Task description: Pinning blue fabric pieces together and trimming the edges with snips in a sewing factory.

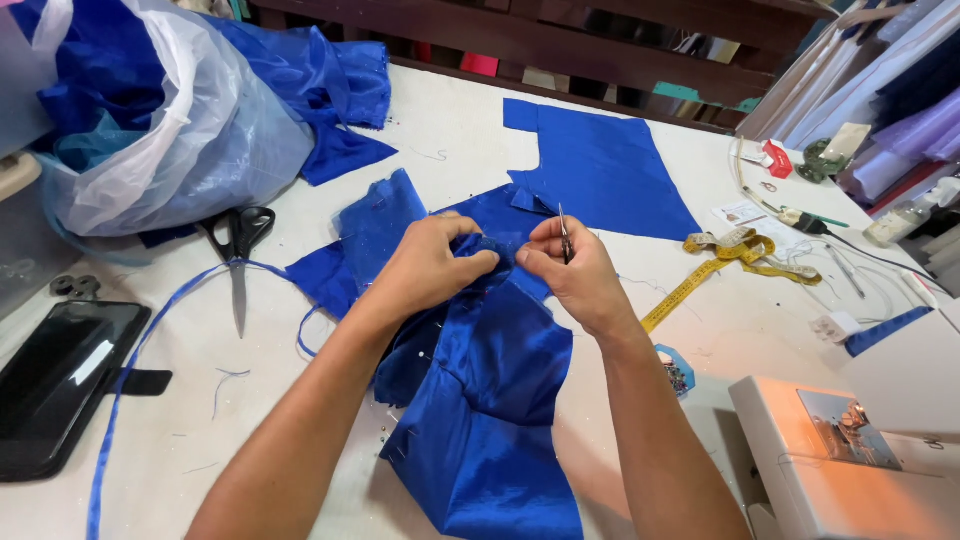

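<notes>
A shiny royal-blue fabric piece (490, 400) lies on the white table (180, 440) in front of me. My left hand (425, 265) pinches its bunched upper edge. My right hand (570, 270) grips the same edge from the right and holds a small metal thread snipper (564, 232), its thin blades pointing up. The two hands are a thumb's width apart over the fabric. Another flat blue cut panel (600, 165) lies just beyond my hands.
Black-handled scissors (238, 250) lie left of the fabric, beside a plastic bag of blue cloth (170, 120). A black phone (55, 385) sits at the left edge. A yellow measuring tape (735, 255) lies to the right, and a sewing machine (850, 460) stands at the lower right.
</notes>
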